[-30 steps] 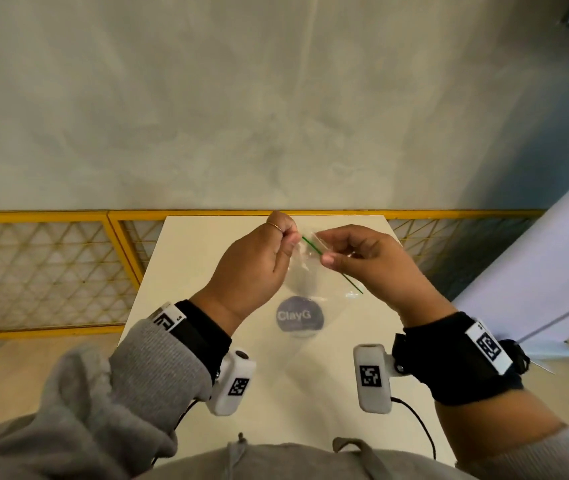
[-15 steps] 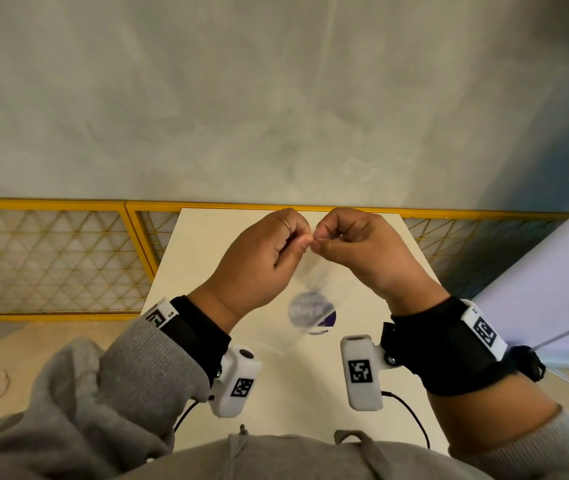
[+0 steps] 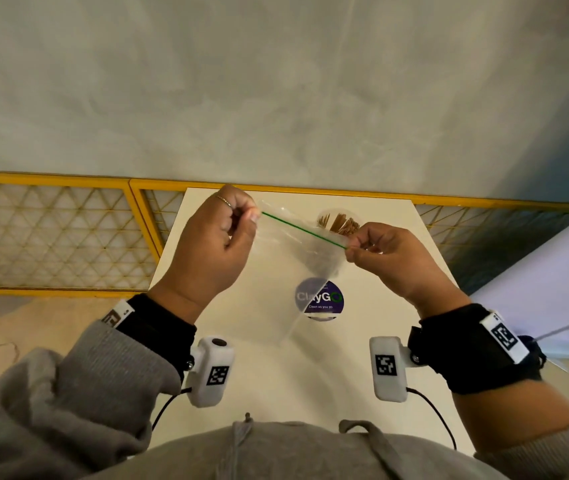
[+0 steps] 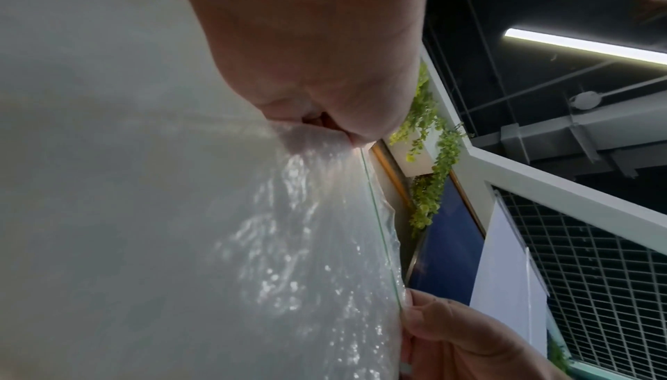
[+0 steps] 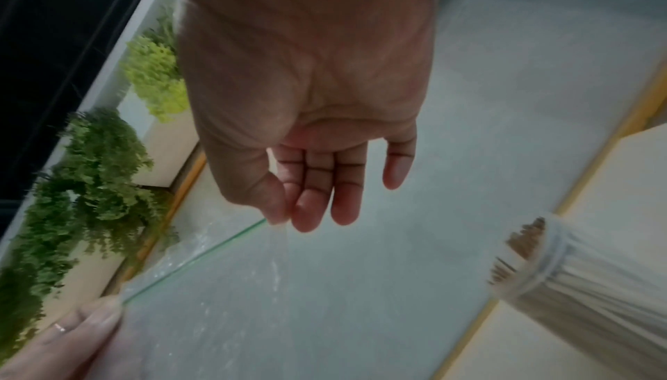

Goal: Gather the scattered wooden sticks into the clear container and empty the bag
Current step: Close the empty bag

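- Pale cream tabletop [image 3: 248,358]: one table, filling the middle of the head view, with one round purple sticker [image 3: 321,299] at its centre. No loose sticks show on it.
- Clear plastic bag [image 3: 296,268]: one, held up above the table in the centre of the head view. It hangs limp and see-through, with a thin green strip [image 3: 303,231] running along its top edge from upper left to lower right. I see no sticks inside, so it looks empty or nearly so.
- Left hand [image 3: 213,251]: one, in the left centre of the head view, thumb and curled fingers pinching the left corner of the bag's top edge.
- Right hand [image 3: 397,258]: one, in the right centre, thumb and forefinger pinching the other corner; the remaining fingers [image 5: 343,195] hang loosely extended in the right wrist view.
- Clear container [image 3: 338,221]: one jar, standing at the far end of the table just behind the bag, upper centre of the head view. It is packed with wooden sticks [image 5: 523,246], too many and too blurred to count.
- Step in hand, as I judge it: the sticks appear gathered, and the bag is being stretched taut by its mouth for checking or emptying.
- Next move, likely: part the green strip, tip the mouth over the jar and shake out any remainder. Thin film calls for a light, steady pinch.
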Demonstrator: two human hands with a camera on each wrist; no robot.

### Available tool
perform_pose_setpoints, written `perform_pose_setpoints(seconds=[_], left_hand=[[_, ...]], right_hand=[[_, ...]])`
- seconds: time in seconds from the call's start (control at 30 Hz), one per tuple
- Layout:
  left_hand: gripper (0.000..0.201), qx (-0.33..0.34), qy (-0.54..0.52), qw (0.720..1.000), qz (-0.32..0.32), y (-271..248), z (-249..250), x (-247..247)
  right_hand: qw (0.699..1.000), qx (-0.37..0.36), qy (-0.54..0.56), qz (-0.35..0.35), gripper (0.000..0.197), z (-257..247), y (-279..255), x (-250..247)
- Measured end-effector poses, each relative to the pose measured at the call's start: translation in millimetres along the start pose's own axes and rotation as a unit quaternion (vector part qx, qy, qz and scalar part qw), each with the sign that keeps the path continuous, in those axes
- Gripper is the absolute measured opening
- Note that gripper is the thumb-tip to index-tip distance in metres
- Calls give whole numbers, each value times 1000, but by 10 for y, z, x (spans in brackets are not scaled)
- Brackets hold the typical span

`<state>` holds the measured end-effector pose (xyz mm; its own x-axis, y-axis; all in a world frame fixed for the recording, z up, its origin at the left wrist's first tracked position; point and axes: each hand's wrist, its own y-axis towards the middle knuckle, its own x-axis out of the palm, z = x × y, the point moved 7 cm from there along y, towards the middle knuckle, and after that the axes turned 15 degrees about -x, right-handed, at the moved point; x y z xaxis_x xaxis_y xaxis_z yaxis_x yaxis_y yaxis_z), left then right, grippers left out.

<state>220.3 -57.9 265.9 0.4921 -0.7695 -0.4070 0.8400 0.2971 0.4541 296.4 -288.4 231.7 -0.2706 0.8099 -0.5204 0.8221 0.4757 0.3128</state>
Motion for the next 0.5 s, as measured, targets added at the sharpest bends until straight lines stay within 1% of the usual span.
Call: perform_pose_setpoints(seconds=[0.1, 0.17, 0.23, 0.3, 0.33, 0.37, 0.43, 0.47, 0.5], left_hand=[[11, -32, 23, 999, -1, -59, -281, 108], [9, -63, 50, 997, 2, -111, -535, 184], [11, -100, 85, 991, 1, -168, -847, 262], [14, -142, 119, 983, -15, -211, -1237, 363], [16, -175, 119, 977, -26, -221, -1458, 411], [18, -223, 108, 968, -36, -225, -1686, 445], [28, -336, 82, 937, -47, -253, -2138, 459], [33, -368, 93, 924, -46, -286, -2321, 439], [35, -369, 116, 921, -43, -326, -2422, 401]], right_hand=[[998, 56, 27, -22, 8, 325, 8, 173], [992, 99, 70, -36, 7, 527, 7, 349], [982, 149, 102, -56, 10, 756, 25, 568], [970, 197, 118, -73, 10, 972, 80, 815], [963, 223, 136, -68, 9, 1069, 116, 925], [950, 254, 175, -47, 8, 1167, 155, 1037], [923, 307, 234, 7, 8, 1325, 228, 1245], [920, 318, 231, 15, 4, 1396, 245, 1354], [926, 316, 207, 10, 6, 1468, 247, 1442]])
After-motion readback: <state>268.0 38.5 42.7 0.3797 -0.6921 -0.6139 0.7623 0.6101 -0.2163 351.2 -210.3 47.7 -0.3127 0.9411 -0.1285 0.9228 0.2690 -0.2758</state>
